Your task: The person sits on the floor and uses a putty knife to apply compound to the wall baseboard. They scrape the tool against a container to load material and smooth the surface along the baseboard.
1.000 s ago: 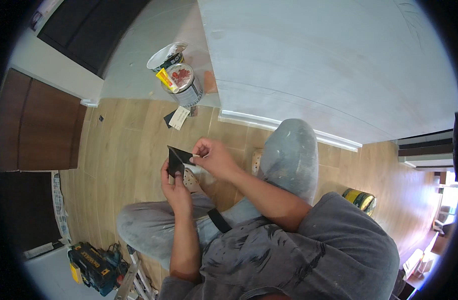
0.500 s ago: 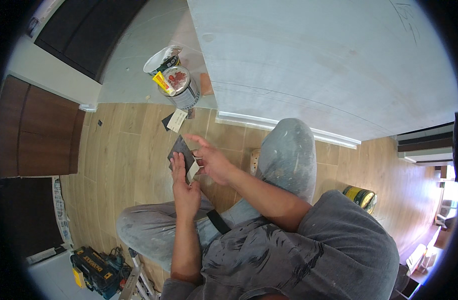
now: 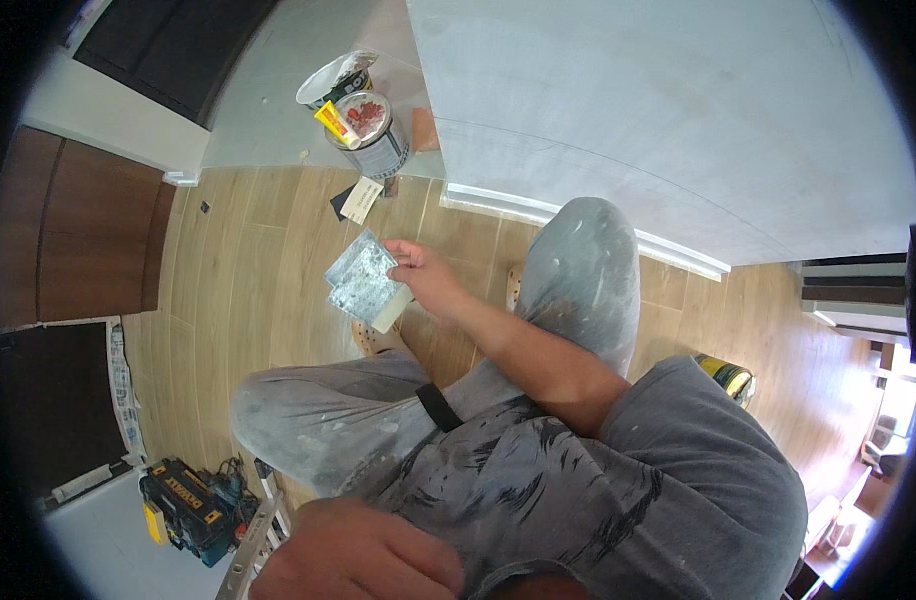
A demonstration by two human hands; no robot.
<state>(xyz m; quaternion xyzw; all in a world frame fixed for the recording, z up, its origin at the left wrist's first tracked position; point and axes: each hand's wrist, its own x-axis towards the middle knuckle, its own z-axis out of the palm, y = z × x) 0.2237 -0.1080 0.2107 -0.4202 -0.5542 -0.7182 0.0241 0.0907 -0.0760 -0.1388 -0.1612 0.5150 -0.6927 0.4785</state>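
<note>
In my right hand (image 3: 425, 277) is a piece of sandpaper (image 3: 363, 283), pinched at its right edge. Its grey face is turned up and coated in white dust, and a cream part sticks out below. My left hand (image 3: 363, 555) is apart from it, raised over my lap at the lower edge. The back of that hand shows, blurred, and its fingertips are hidden. Beyond the sandpaper, a cream card-like piece (image 3: 362, 200) lies on the floor over a dark piece (image 3: 341, 205).
A metal can (image 3: 381, 155) bears a yellow tube (image 3: 336, 124), beside a white-rimmed tub (image 3: 328, 80). A grey wall panel (image 3: 628, 120) rises ahead right. A black-and-yellow tool case (image 3: 188, 510) and a ladder (image 3: 253, 545) are at lower left. Another can (image 3: 726, 380) stands right.
My left hand has left the sandpaper and come back toward my body. The sandpaper, now in my right hand alone, shows a white-dusted face instead of a dark one.
</note>
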